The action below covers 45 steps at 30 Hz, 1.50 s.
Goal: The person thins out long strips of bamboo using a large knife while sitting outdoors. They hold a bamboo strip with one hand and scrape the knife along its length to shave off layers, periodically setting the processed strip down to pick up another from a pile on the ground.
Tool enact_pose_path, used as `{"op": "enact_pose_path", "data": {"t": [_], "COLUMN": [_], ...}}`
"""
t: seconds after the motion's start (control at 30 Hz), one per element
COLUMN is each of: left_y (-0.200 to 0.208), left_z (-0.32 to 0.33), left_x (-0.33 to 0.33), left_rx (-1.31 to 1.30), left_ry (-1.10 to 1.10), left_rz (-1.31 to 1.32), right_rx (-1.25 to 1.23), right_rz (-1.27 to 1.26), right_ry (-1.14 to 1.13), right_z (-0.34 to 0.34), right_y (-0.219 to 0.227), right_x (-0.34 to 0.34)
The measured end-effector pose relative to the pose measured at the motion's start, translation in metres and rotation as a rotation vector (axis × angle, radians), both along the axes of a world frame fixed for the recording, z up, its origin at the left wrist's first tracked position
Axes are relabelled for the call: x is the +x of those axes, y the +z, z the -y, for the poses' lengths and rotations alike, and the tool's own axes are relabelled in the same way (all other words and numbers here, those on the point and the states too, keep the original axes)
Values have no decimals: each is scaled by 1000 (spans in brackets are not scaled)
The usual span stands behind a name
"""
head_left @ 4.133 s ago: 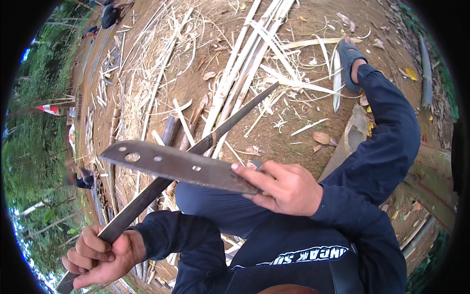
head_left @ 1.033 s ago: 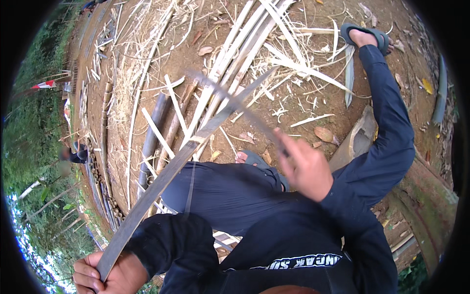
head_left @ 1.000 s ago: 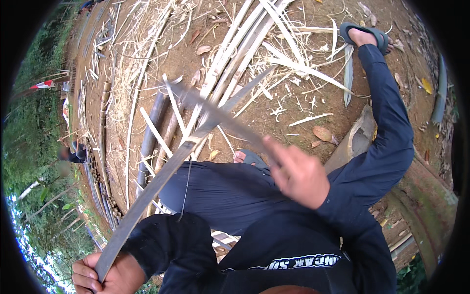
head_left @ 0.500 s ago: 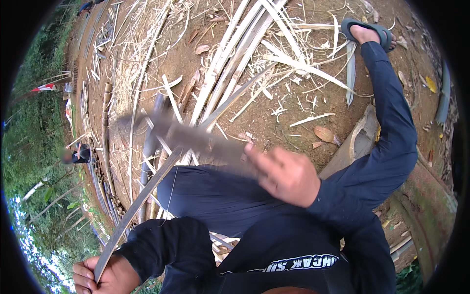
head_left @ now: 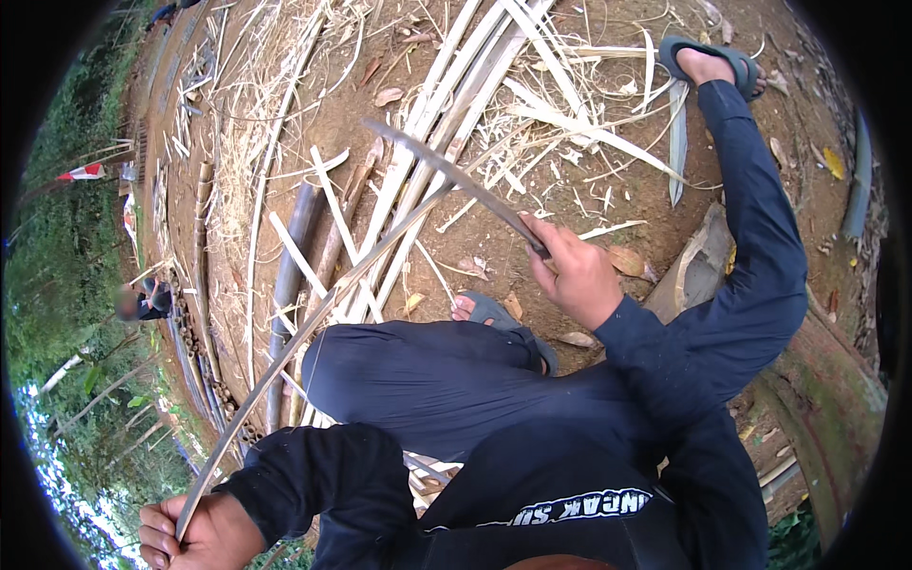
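Head-worn fisheye, steeply downward, close

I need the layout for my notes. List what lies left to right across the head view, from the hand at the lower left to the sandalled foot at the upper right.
Left hand gripping the bamboo strip → machete blade → right hand → dry leaf → second knife on the ground → sandalled foot.
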State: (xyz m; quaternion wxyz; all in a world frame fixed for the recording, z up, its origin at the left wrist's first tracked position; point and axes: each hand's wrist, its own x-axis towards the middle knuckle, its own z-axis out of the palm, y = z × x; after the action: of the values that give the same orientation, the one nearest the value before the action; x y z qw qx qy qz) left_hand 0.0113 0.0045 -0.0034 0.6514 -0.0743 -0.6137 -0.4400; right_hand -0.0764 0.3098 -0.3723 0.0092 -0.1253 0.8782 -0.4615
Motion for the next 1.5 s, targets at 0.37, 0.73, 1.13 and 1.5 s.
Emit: {"op": "enact_pose_path", "data": {"t": [0.37, 0.73, 1.13, 1.5], "left_y": [3, 13, -6, -9], "left_z": [-2, -14, -44, -55], "left_x": [-15, 7, -26, -19], "left_rx": [98, 95, 61, 6], "left_ry": [-172, -830, -744, -571], "left_rz": [46, 209, 243, 259], "right_rx": [171, -6, -218, -115], "right_rz": [356, 219, -341, -276], "right_ry": [-189, -165, 250, 203], "right_z": [-27, -22, 14, 0], "right_y": [-116, -60, 126, 128], "right_x": [-42, -33, 17, 31]}}
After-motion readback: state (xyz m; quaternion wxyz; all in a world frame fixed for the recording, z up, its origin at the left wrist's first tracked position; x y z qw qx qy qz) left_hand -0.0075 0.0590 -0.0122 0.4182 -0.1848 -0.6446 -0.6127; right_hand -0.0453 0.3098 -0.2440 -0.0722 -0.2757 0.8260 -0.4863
